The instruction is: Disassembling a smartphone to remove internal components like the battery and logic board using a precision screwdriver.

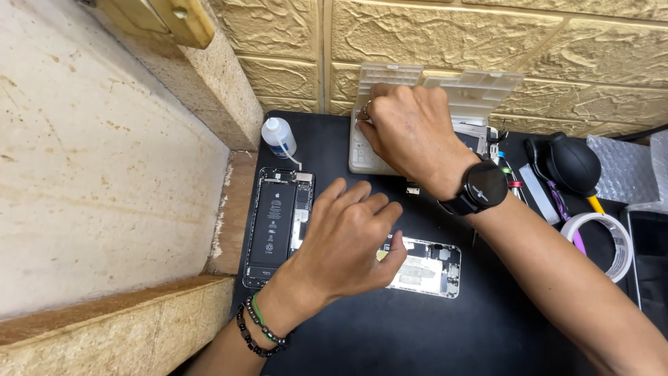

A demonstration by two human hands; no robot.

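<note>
Left hand (348, 240) is resting half-open, fingers on the detached screen panel (426, 267) lying flat on the counter (390, 334); thin, stiff, probably fragile, best gripped by its edges. Right hand (410, 132) is reaching, fingers curled, into the white parts tray (369, 150); any hold is hidden.

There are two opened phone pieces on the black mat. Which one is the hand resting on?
The left hand rests on the silvery phone part lying crosswise near the mat's middle. The other, the dark opened phone with its battery showing, lies lengthwise and untouched at the mat's left edge.
</note>
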